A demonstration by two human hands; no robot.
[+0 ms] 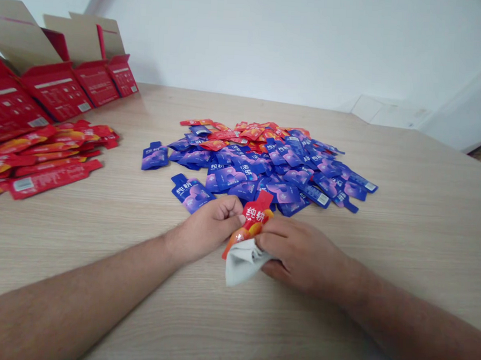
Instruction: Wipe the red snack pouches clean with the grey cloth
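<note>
Between my hands is a red and orange sachet (256,214) with white lettering, its narrow neck pointing away from me. My left hand (212,224) pinches it by the left edge. In my right hand (301,253) is a folded white cloth (244,261), bunched under the fingers and lying over the sachet's lower right part. The right fingertips are partly hidden by the cloth. Just beyond my hands spreads a heap of purple sachets (241,172), with red sachets (263,133) at its far side.
Several red cardboard boxes (60,90) with raised lids stand in a row at the back left. In front of them lies a stack of red sachets (56,157). A white wall (247,46) rises behind the wooden table (415,221). A pale flat object (389,111) lies at the back right.
</note>
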